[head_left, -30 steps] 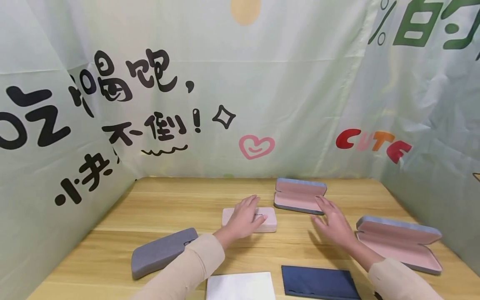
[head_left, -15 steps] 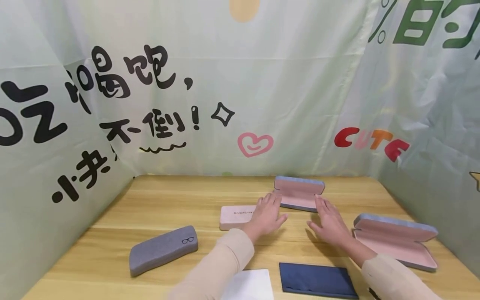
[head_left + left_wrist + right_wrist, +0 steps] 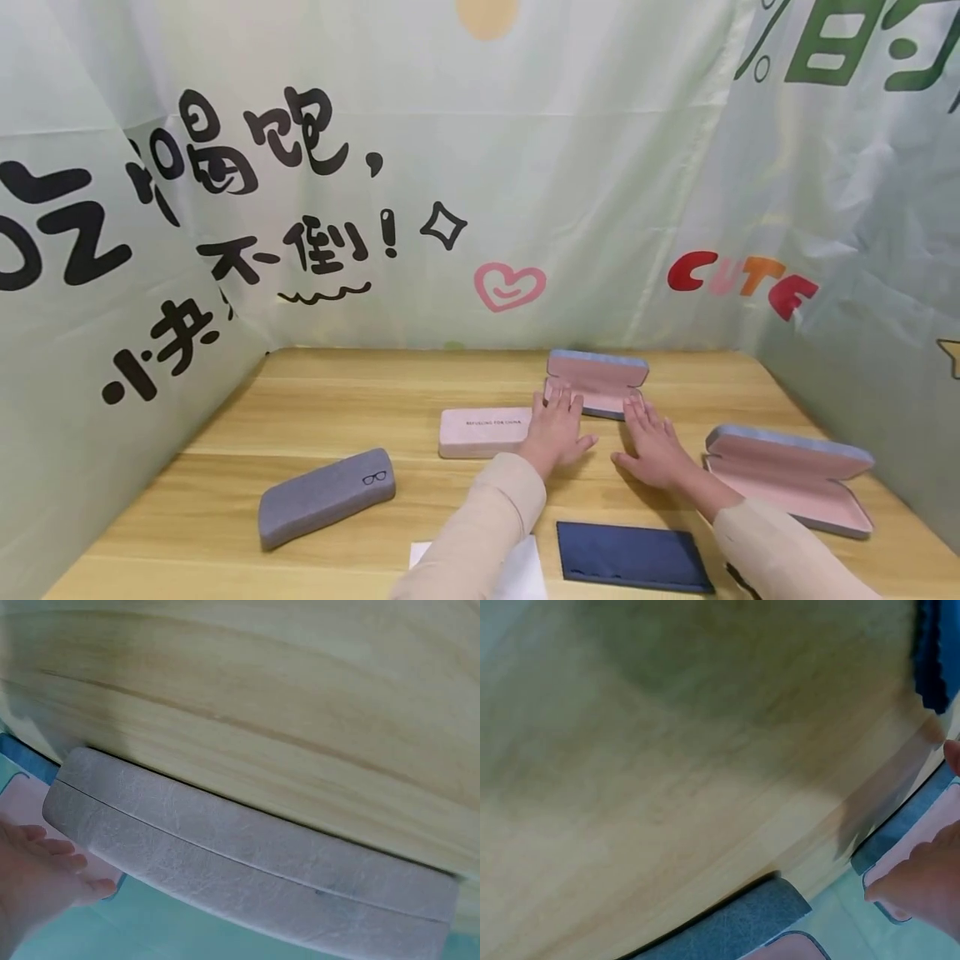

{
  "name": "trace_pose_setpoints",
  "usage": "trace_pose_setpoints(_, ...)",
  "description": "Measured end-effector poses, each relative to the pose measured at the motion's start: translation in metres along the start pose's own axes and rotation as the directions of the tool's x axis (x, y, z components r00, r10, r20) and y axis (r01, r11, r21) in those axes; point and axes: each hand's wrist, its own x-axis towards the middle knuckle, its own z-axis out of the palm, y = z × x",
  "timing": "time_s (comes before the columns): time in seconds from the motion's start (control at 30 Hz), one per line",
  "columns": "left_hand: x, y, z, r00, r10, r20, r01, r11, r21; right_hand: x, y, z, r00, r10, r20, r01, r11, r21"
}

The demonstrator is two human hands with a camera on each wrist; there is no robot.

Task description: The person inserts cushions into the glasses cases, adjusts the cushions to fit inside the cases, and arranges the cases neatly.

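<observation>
An open glasses case (image 3: 596,367) with pink lining and a blue-grey outside stands at the back of the table. Both hands reach toward its front. My left hand (image 3: 557,429) has its fingers spread, the tips overlapping the case's left front part. Fingers extended, my right hand (image 3: 654,442) is at the case's right front corner. Neither hand grips anything. Just left of my left hand sits a closed pale pink glasses case (image 3: 480,433) with small lettering on its lid. In the left wrist view, the fingers of the left hand (image 3: 41,874) show beyond that pink case (image 3: 247,851).
A second open case (image 3: 787,483) lies at the right, near my right forearm. A closed grey case (image 3: 326,497) with a glasses print is at the left. In front lie a dark blue cloth (image 3: 633,557) and a white sheet (image 3: 525,571), partly under my left sleeve. Printed curtains (image 3: 600,167) enclose the table.
My left hand has moved right, from over the pink case to the front of the open case at the back. The right hand has shifted slightly left. The pink case's lid is now mostly uncovered.
</observation>
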Motion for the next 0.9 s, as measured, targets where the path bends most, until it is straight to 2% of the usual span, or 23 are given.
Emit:
trace_pose_setpoints(0.23, 0.0020, 0.0009, -0.0010, 0.999, -0.010, 0.050, 0.010, 1.000, 0.010, 0.0040, -0.0013, -0.0032, 0.997, 0.012, 0.074, -0.016, 0.999, 0.049)
trace_pose_setpoints(0.43, 0.0030, 0.0017, 0.0011, 0.996, -0.026, 0.082, 0.021, 0.998, 0.063, 0.0065, -0.0016, -0.0053, 0.992, 0.019, 0.127, -0.027, 0.998, 0.061)
trace_pose_setpoints(0.63, 0.0031, 0.0043, 0.0044, 0.995, -0.027, 0.096, 0.019, 0.996, 0.084, 0.0064, -0.0004, -0.0064, 0.983, 0.038, 0.178, -0.052, 0.996, 0.073)
trace_pose_setpoints(0.9, 0.0029, 0.0057, 0.0029, 0.995, -0.026, 0.094, 0.018, 0.996, 0.092, 0.0081, 0.0018, -0.0057, 0.980, 0.036, 0.195, -0.051, 0.996, 0.074)
